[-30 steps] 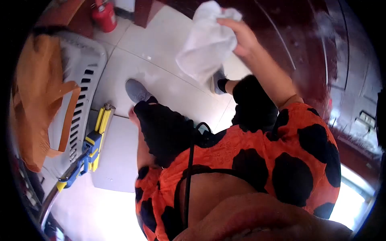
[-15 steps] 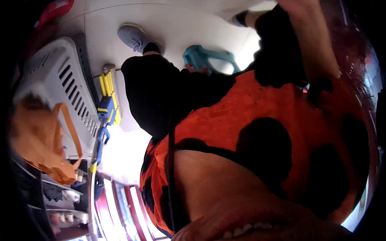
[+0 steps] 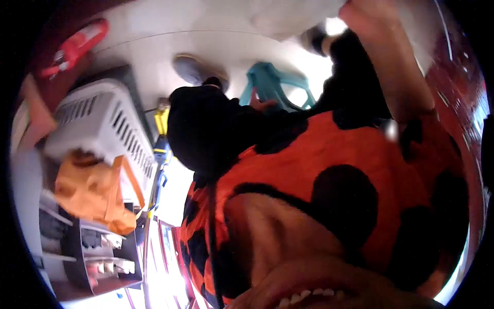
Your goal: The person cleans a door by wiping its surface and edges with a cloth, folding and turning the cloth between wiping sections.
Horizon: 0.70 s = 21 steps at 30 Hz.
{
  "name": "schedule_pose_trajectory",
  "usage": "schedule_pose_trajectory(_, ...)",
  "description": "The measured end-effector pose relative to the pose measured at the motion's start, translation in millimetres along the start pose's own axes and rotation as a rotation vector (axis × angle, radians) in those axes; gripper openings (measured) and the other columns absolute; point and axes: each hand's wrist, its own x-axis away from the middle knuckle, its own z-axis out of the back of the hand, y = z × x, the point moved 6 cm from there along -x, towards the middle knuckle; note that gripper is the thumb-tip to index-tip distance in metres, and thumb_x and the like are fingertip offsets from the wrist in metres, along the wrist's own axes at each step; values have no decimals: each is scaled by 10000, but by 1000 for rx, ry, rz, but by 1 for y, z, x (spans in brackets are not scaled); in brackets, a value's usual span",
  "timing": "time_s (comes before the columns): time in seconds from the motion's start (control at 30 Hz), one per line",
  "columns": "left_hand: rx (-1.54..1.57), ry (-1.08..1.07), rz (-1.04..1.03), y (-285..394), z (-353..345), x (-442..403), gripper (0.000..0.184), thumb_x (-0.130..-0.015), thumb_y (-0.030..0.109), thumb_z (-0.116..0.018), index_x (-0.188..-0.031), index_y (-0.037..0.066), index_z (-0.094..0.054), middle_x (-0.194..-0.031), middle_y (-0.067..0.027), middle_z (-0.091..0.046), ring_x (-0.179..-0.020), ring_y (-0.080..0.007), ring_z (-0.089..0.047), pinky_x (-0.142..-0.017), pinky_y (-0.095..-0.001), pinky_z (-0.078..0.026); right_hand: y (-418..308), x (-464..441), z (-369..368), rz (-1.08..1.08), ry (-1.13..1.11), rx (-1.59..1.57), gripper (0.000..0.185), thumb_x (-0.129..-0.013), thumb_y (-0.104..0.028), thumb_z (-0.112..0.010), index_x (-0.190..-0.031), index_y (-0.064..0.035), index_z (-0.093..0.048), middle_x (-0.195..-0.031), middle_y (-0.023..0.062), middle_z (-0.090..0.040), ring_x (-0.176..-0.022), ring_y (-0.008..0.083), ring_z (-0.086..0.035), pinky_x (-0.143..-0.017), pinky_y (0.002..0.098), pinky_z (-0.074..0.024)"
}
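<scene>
With the forearm (image 3: 404, 69) stretched forward, the right grip (image 3: 363, 18) clamps a blurred white cloth (image 3: 293, 19) just to its left, while the left grip (image 3: 263, 104) touches the teal stool (image 3: 270, 82), whether closed I cannot tell.

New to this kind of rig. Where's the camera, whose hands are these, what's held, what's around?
No machine here: just a person with bare hands. One camera, worn on the head, looks forward and down, so the spotted shirt fills much of the view. The right hand, at the top edge, appears to hold a pale cloth, though it's blurred. The left hand is at a teal stool; its grip is unclear. On the left side of the view are a grey slotted crate and an orange bag.
</scene>
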Motion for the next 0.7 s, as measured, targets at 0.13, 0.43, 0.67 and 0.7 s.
schedule_pose_trajectory(0.13, -82, 127, -97, 22, 46, 10, 687, -690, 324, -702, -1177, -8, -349, -1072, -184, -537, -969, -269, -529, -818, -386, -440, -6, -7, -6, 4, -27, -157, 144, -787, -36, -570, -901, 49, -591, -843, 123, -630, -761, 231, -628, -688, 348, -527)
schedule_pose_trajectory(0.43, -122, 503, -208, 4, 185, 112, 377, -784, 286, -603, -1019, 2, -524, -955, -126, -603, -855, -243, -568, -742, -392, -456, -23, 19, -7, 257, -72, -82, 333, -664, -43, -675, -975, 26, -578, -866, 99, -619, -755, 197, -614, -669, 315, -502)
schedule_pose_trajectory(0.67, 112, 1165, -826, 164, 276, 342, 189, -845, 170, -538, -916, 7, -604, -838, -86, -623, -729, -156, -564, -623, -295, -453, -17, 35, -13, 381, -111, -132, 326, -628, -38, -683, -931, 46, -595, -798, 78, -609, -679, 157, -582, -604, 294, -477)
schedule_pose_trajectory(0.7, 392, 1064, -1049, 179, 285, 351, 204, -860, 138, -522, -1003, 1, -571, -881, -96, -608, -774, -130, -571, -613, -236, -455, -7, 25, -13, 387, -75, -173, 311, -637, -39, -684, -925, 42, -600, -801, 83, -607, -674, 166, -582, -596, 305, -483)
